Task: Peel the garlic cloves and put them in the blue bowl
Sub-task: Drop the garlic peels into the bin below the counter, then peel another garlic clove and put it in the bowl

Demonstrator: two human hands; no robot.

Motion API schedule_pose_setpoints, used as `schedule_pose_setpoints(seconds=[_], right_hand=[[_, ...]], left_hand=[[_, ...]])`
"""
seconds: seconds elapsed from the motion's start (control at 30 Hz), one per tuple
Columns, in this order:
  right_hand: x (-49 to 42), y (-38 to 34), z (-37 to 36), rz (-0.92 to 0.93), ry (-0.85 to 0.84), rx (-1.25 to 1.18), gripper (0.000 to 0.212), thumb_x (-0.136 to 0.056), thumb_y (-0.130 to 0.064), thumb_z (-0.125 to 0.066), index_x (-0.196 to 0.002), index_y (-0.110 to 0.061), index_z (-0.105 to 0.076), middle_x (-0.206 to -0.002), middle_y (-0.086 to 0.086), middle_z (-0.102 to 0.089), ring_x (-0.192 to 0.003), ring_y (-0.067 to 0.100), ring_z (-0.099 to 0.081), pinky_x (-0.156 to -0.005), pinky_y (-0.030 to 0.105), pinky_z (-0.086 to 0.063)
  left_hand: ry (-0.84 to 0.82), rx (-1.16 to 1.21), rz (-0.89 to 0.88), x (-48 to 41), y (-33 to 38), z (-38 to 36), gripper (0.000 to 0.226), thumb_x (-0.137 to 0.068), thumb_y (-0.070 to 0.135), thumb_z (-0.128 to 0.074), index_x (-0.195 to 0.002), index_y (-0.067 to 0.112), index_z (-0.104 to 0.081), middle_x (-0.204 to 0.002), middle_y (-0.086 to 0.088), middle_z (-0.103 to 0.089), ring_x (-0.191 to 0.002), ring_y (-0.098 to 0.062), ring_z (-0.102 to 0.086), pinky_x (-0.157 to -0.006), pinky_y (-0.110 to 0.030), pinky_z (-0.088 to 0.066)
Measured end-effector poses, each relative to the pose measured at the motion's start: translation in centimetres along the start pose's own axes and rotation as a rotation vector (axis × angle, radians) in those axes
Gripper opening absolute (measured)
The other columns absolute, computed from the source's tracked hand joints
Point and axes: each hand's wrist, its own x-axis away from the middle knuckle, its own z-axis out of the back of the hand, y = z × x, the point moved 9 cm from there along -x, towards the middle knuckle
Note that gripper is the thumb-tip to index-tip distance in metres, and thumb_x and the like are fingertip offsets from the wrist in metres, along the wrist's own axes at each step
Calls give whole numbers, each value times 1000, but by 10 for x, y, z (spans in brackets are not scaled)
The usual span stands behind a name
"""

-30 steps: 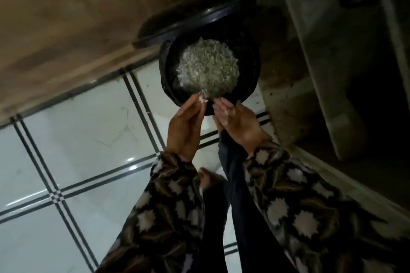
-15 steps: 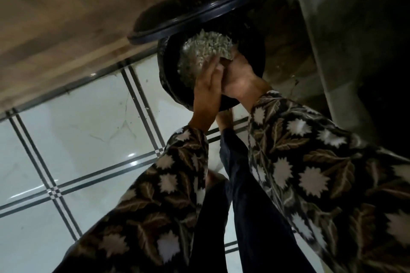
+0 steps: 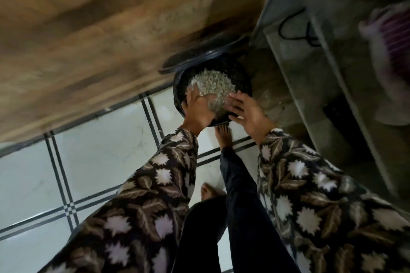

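Note:
A black bin (image 3: pixel 177 98) stands on the floor, filled with a heap of pale garlic skins (image 3: pixel 213 84). My left hand (image 3: pixel 197 111) reaches over the bin's near rim with its fingers laid on the skins. Just to the right, my right hand (image 3: pixel 248 115) hovers over the near edge with fingers spread, holding nothing. No garlic cloves and no blue bowl are in view.
The bin's black lid (image 3: pixel 199 60) leans against the brown wall (image 3: pixel 88 40) behind it. A grey concrete shelf unit (image 3: pixel 310 77) with a black cable (image 3: pixel 295 29) rises on the right. My bare feet (image 3: pixel 224 137) stand on the white tiled floor (image 3: pixel 99 157).
Half a second ago both hands were pressed together over the heap of skins. They have since parted; the right hand has drawn back and spread its fingers.

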Motion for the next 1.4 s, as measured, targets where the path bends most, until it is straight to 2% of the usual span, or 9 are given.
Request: schedule_pose_setpoints(seconds=[0.17, 0.33, 0.47, 0.57, 0.7, 0.93, 1.1, 1.23, 1.4], right_hand=[[142, -43, 20, 195, 31, 45, 33, -96, -22, -40, -122, -9, -56, -124, 8, -59, -113, 20, -55, -94, 34, -38], [291, -91, 86, 453, 84, 2, 26, -94, -12, -44, -110, 0, -61, -115, 16, -63, -100, 19, -59, -81, 22, -47], [412, -102, 179, 652, 187, -90, 19, -94, -12, -47, -98, -4, -64, -89, 6, -65, -73, -2, -61, -64, 9, -46], [476, -69, 278, 724, 396, -131, 18, -95, -20, -47, -97, -14, -64, -101, 3, -65, -93, 11, -59, -82, 22, -44], [539, 12, 420, 717, 713, -259, 16, -92, -20, -52, -102, -12, -62, -108, 12, -65, -98, 16, -57, -82, 24, -45], [629, 147, 596, 643, 1179, -315, 31, -91, -13, -54, -121, -4, -53, -114, 13, -60, -107, 23, -57, -89, 30, -43], [634, 176, 633, 629, 1144, -336, 25, -91, -9, -53, -114, -1, -58, -110, 13, -61, -99, 18, -55, -84, 26, -40], [623, 172, 635, 628, 1095, -330, 22, -90, -11, -55, -110, -5, -62, -105, 5, -60, -98, 15, -53, -86, 26, -42], [619, 177, 634, 640, 1076, -399, 19, -91, -12, -54, -106, -8, -65, -106, 7, -64, -102, 21, -58, -93, 39, -47]], left_hand=[[72, 388, -108, 116, 96, 78, 25, -87, 5, -59, -111, 10, -66, -118, -9, -64, -109, -20, -60, -96, -26, -43], [228, 566, -384, 237, 214, 120, 21, -88, 1, -58, -102, 12, -68, -98, 1, -68, -89, -4, -63, -85, -14, -48], [112, 627, -573, 319, 322, 81, 17, -89, 2, -58, -102, 8, -68, -94, 2, -68, -85, 4, -63, -77, -9, -47], [-97, 522, -661, 370, 398, 8, 17, -87, 0, -60, -101, 4, -69, -96, -5, -69, -81, 1, -62, -76, -7, -45], [-390, 223, -769, 442, 471, -126, 23, -84, 3, -65, -107, 2, -67, -106, -15, -68, -92, -16, -63, -72, -9, -45], [-93, -251, -757, 481, 518, -244, 64, -76, 29, -76, -133, 10, -50, -132, -16, -50, -125, -30, -42, -101, -37, -35], [72, -249, -815, 496, 537, -247, 37, -85, 18, -67, -118, 2, -62, -119, -19, -57, -112, -31, -51, -93, -33, -38], [105, -337, -909, 508, 556, -251, 14, -87, 6, -60, -94, 2, -71, -93, -17, -70, -89, -28, -63, -70, -26, -41], [90, -431, -841, 500, 565, -250, 12, -83, 9, -66, -92, 4, -72, -93, -18, -69, -92, -30, -63, -79, -33, -46]])
